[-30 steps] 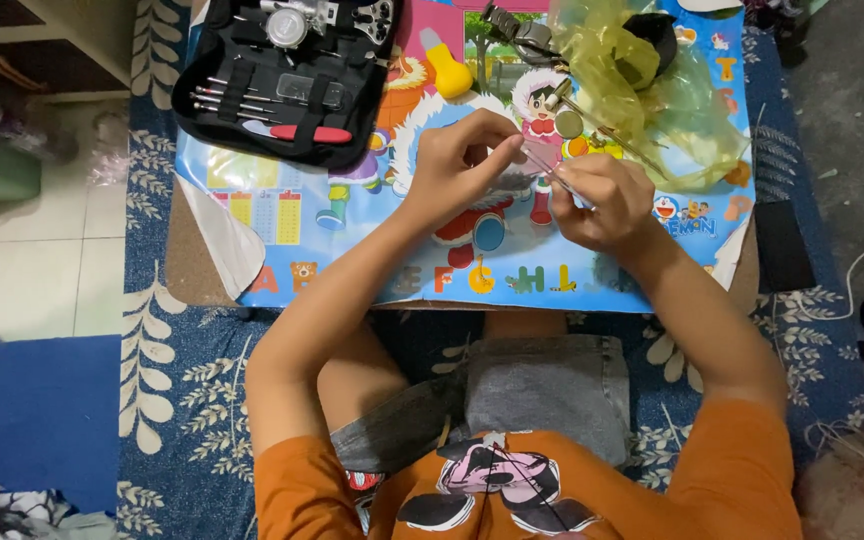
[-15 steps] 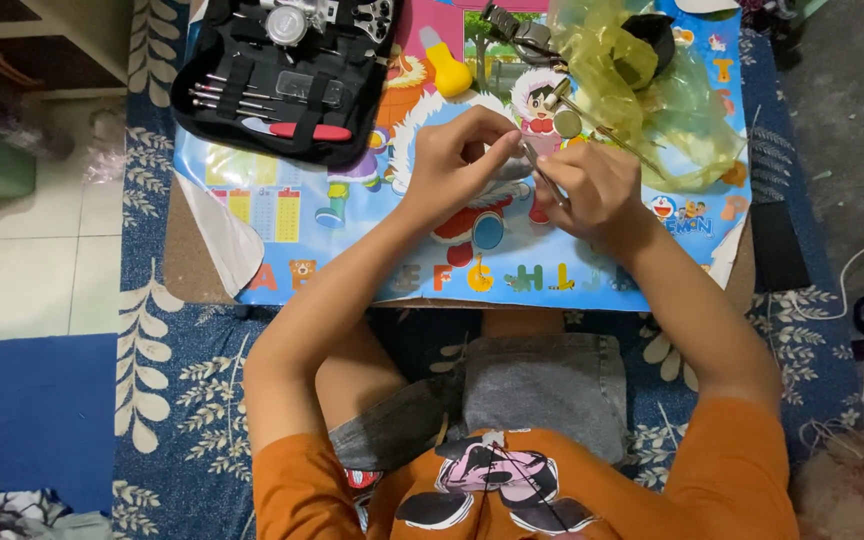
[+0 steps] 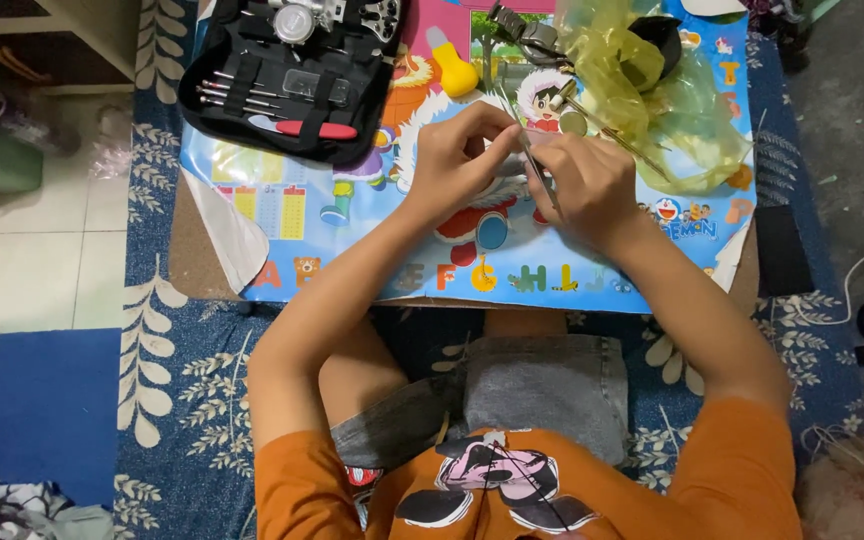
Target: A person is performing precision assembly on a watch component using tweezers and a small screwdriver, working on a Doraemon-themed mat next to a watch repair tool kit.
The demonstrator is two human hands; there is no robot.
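My left hand [image 3: 462, 160] and my right hand [image 3: 587, 180] meet over the middle of a low table covered with a colourful cartoon sheet [image 3: 282, 210]. The right hand grips thin metal tweezers [image 3: 534, 165] that point up and to the left between the two hands. The left hand's fingers pinch a small part at the tweezers' tip; the part itself is too hidden to identify. Both forearms reach forward from my lap.
An open black tool case [image 3: 282, 75] with small screwdrivers lies at the table's far left. A yellow bulb-shaped blower [image 3: 452, 65], a crumpled yellow plastic bag [image 3: 652, 90] and a dark watch-like piece [image 3: 517, 25] sit at the back. A blue patterned mat [image 3: 167, 330] surrounds the table.
Both hands have drawn closer together and shifted slightly up the table. The tweezers have swung from pointing down-right to pointing up between the hands.
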